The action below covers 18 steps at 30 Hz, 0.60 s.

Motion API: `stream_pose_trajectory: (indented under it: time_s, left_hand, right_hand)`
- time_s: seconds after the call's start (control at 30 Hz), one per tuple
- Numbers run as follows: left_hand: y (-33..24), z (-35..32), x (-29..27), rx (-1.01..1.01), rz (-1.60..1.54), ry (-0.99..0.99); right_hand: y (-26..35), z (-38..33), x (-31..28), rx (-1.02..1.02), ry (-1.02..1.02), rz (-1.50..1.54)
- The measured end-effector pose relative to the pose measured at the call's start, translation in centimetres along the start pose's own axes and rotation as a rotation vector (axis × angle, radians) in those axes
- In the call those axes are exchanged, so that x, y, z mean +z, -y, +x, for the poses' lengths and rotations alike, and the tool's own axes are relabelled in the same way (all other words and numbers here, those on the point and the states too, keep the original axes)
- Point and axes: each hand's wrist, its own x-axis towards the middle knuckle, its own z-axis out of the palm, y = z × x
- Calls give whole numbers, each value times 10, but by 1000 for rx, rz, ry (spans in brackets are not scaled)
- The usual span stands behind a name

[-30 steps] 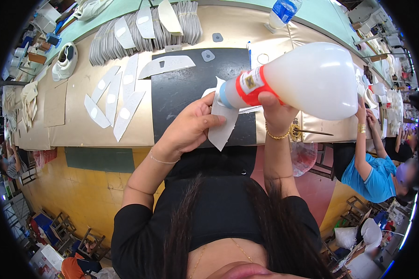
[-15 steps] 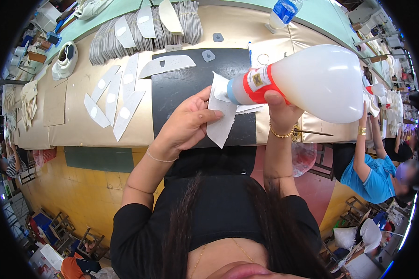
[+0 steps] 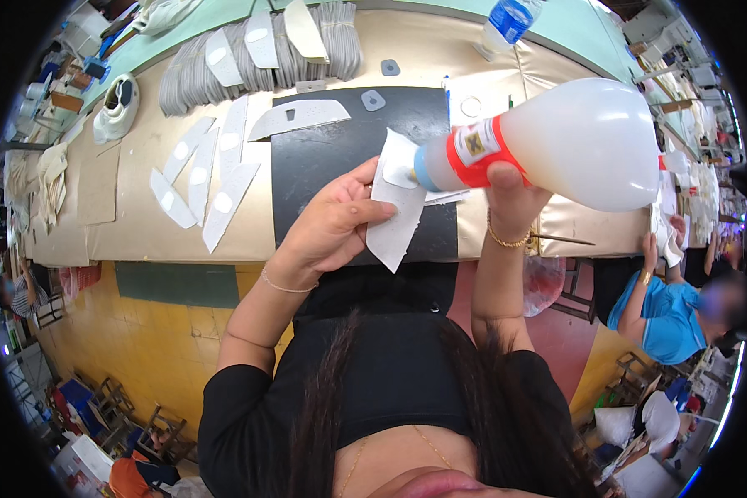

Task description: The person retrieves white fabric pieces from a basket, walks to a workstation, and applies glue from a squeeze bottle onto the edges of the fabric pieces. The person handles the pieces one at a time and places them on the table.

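Note:
Between the thumb and fingers of my left hand (image 3: 340, 214) is a pale shoe-upper piece (image 3: 394, 216), held up above a black mat (image 3: 315, 178). A lighter patch (image 3: 400, 173) lies on its upper part. My right hand (image 3: 513, 199) grips a large white plastic squeeze bottle (image 3: 585, 145) with a red label band and a blue neck. The bottle is tilted sideways, its nozzle end at the patch; whether the tip touches is hard to see. Partly behind the held piece lies another pale piece (image 3: 446, 197) on the mat.
Left of the mat lie several pale pieces with white patches (image 3: 222, 202). A curved piece (image 3: 299, 118) and a small grey cutout (image 3: 373, 100) sit on the mat. Behind stand bundled grey pieces (image 3: 261, 62), a shoe (image 3: 117, 108) and a water bottle (image 3: 506, 26). A co-worker (image 3: 664, 311) sits at right.
The squeeze bottle and my right hand have shifted slightly right. The piece in my left hand has tilted a little. At right, the co-worker's arms have come down.

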Motion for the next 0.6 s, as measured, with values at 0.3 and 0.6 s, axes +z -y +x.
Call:
stream_pose_trajectory:
  time_s: [0.3,0.6]
  left_hand:
    - [-52,3,-54,351,48,-131]
    - [-226,13,-224,826,278,-515]
  right_hand:
    - [-9,-4,-33,216,-136,211]
    - [-14,-5,-20,245,-69,115]
